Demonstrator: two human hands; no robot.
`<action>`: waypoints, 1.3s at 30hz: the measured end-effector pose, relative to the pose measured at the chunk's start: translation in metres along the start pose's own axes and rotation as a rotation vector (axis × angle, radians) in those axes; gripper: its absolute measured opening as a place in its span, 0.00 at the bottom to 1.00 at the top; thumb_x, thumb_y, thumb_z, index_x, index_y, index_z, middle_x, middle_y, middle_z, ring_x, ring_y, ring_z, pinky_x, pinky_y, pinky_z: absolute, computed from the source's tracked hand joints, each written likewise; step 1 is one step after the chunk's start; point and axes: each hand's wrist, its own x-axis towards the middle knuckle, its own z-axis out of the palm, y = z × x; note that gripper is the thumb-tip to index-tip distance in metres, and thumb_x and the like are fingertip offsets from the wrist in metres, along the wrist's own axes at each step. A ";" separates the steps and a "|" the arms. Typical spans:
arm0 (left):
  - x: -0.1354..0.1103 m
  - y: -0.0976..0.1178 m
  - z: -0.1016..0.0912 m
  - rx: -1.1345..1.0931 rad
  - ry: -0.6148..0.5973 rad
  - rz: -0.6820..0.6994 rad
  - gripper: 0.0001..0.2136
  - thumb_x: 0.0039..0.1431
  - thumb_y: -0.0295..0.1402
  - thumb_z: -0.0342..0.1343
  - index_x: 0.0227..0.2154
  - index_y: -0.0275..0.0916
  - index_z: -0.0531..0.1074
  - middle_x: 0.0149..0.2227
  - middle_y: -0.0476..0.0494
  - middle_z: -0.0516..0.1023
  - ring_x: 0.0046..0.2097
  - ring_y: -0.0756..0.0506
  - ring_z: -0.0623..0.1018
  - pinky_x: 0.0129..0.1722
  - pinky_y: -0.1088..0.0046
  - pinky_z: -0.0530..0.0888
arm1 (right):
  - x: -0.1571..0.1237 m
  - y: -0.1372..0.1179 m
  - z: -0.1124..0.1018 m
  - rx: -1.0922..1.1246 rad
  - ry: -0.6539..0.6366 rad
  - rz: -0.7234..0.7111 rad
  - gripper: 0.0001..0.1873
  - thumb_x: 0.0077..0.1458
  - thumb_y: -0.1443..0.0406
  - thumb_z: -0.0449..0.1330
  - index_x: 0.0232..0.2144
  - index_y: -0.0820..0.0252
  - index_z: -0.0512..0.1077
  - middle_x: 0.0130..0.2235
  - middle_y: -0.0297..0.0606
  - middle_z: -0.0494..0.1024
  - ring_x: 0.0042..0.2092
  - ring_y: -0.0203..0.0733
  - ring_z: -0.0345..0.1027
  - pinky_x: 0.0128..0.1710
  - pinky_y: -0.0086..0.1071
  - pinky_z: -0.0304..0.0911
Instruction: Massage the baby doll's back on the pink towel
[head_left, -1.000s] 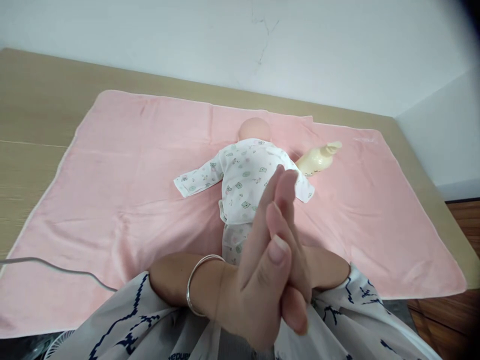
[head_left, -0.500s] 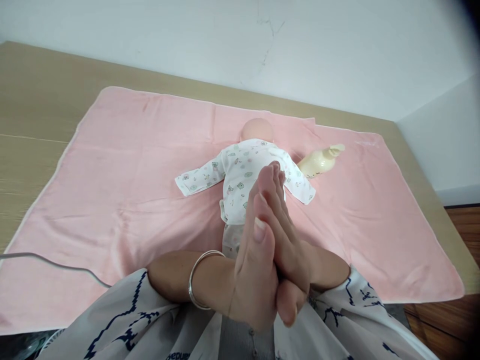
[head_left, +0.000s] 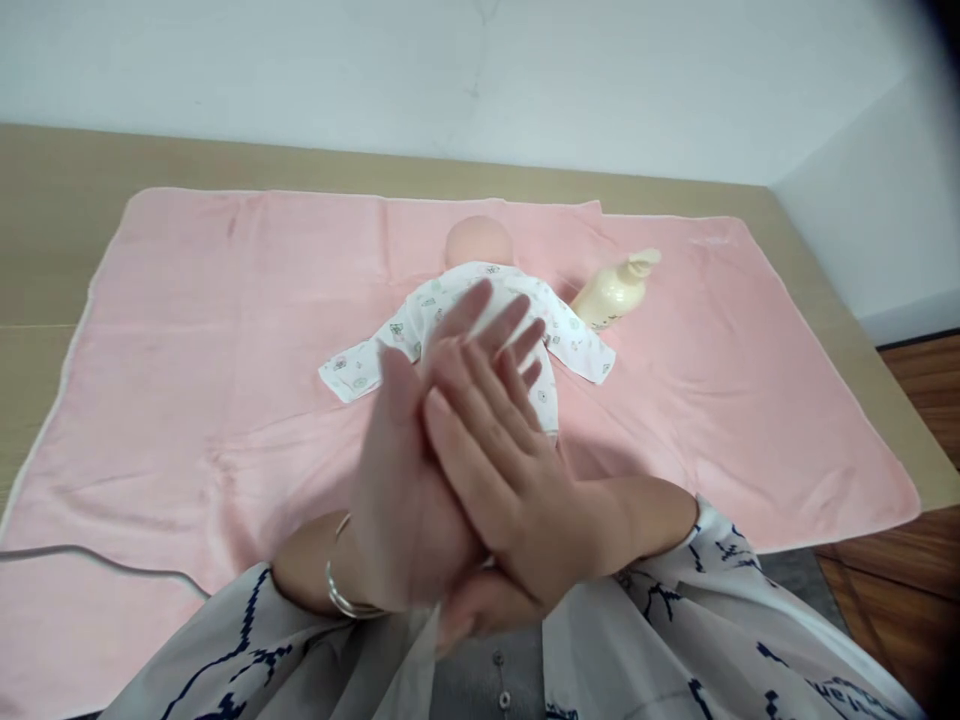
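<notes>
My left hand (head_left: pixel 401 510), slightly blurred, is tilted palm up with its fingers stretched apart. Across its palm lies my right hand (head_left: pixel 517 490), its fingers extended and flat. The palms touch, and no object shows between them. Beyond them a baby doll (head_left: pixel 480 243) lies face down, dressed in a white printed top (head_left: pixel 487 290) with its arms spread to both sides. My hands cover the doll's lower body and part of its back. Close to the doll's right-side sleeve rests a cream pump bottle (head_left: pixel 611 292) on its side.
A pink blanket (head_left: pixel 750 400) with a pale edge covers most of the wooden table (head_left: pixel 45 230). At the lower left a grey cable (head_left: pixel 97 560) runs over the blanket. A white wall (head_left: pixel 300 80) stands behind the table.
My hands went from upright, pressed together palm to palm, to lying crosswise, the right over the left palm. The camera view shifted slightly. The doll and bottle stay in place.
</notes>
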 end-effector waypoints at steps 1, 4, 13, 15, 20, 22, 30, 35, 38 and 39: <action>0.005 0.006 -0.001 -0.044 0.002 -0.036 0.29 0.72 0.52 0.22 0.59 0.56 0.65 0.62 0.55 0.72 0.70 0.38 0.64 0.68 0.42 0.66 | -0.001 -0.002 0.003 -0.003 -0.015 0.003 0.52 0.63 0.41 0.46 0.71 0.74 0.35 0.73 0.58 0.50 0.75 0.57 0.28 0.74 0.56 0.38; 0.017 0.011 -0.002 -0.133 0.089 -0.002 0.29 0.73 0.51 0.23 0.58 0.49 0.65 0.64 0.51 0.70 0.69 0.41 0.66 0.70 0.49 0.65 | -0.005 -0.007 0.010 0.055 -0.047 0.064 0.54 0.64 0.42 0.46 0.71 0.75 0.28 0.74 0.58 0.42 0.75 0.55 0.29 0.74 0.53 0.41; 0.094 -0.030 -0.035 -0.130 0.176 -0.020 0.24 0.70 0.51 0.37 0.53 0.44 0.70 0.62 0.45 0.73 0.69 0.38 0.65 0.71 0.48 0.60 | 0.005 0.022 0.004 0.224 0.036 0.178 0.27 0.69 0.62 0.46 0.67 0.62 0.60 0.61 0.46 0.74 0.65 0.43 0.65 0.63 0.41 0.68; 0.113 -0.045 -0.046 -0.078 0.328 0.001 0.19 0.69 0.46 0.40 0.48 0.46 0.72 0.58 0.47 0.76 0.67 0.41 0.69 0.71 0.53 0.61 | 0.009 0.047 0.014 0.165 0.069 0.214 0.23 0.69 0.63 0.46 0.60 0.57 0.70 0.51 0.38 0.83 0.55 0.40 0.76 0.56 0.37 0.75; 0.123 -0.093 -0.055 0.269 0.379 0.136 0.12 0.66 0.40 0.49 0.44 0.45 0.75 0.53 0.42 0.78 0.60 0.38 0.76 0.67 0.51 0.66 | 0.010 0.120 0.047 -0.069 0.057 0.305 0.21 0.63 0.69 0.50 0.52 0.60 0.77 0.56 0.39 0.80 0.61 0.43 0.71 0.64 0.39 0.68; 0.119 -0.109 -0.056 0.341 0.327 0.227 0.14 0.67 0.42 0.49 0.47 0.45 0.75 0.53 0.42 0.78 0.59 0.40 0.76 0.66 0.53 0.66 | 0.007 0.145 0.053 -0.083 -0.028 0.226 0.20 0.63 0.69 0.50 0.47 0.57 0.79 0.57 0.33 0.79 0.65 0.41 0.66 0.69 0.37 0.58; 0.119 -0.140 -0.075 0.680 0.147 0.540 0.22 0.72 0.50 0.44 0.58 0.45 0.68 0.64 0.41 0.69 0.68 0.40 0.66 0.70 0.54 0.61 | -0.005 0.175 0.043 -0.222 -0.227 0.406 0.30 0.65 0.63 0.50 0.67 0.65 0.62 0.71 0.45 0.58 0.73 0.51 0.47 0.74 0.54 0.42; 0.116 -0.147 -0.079 0.685 0.203 0.640 0.23 0.75 0.47 0.37 0.61 0.41 0.64 0.66 0.39 0.67 0.68 0.42 0.65 0.70 0.52 0.63 | -0.006 0.141 0.049 -0.351 -0.278 0.478 0.32 0.66 0.64 0.50 0.69 0.73 0.57 0.72 0.51 0.54 0.75 0.57 0.37 0.74 0.56 0.37; 0.113 -0.145 -0.077 0.646 0.210 0.652 0.21 0.75 0.46 0.37 0.63 0.47 0.61 0.66 0.43 0.67 0.68 0.43 0.66 0.70 0.53 0.64 | -0.003 0.146 0.044 -0.266 -0.421 0.242 0.30 0.64 0.66 0.51 0.68 0.57 0.62 0.71 0.36 0.60 0.75 0.52 0.39 0.76 0.53 0.33; 0.112 -0.145 -0.077 0.644 0.210 0.651 0.21 0.75 0.47 0.37 0.64 0.48 0.61 0.66 0.44 0.67 0.68 0.43 0.66 0.70 0.54 0.64 | -0.002 0.153 0.041 -0.233 -0.445 0.192 0.29 0.65 0.66 0.51 0.67 0.53 0.63 0.70 0.32 0.61 0.75 0.49 0.40 0.76 0.52 0.33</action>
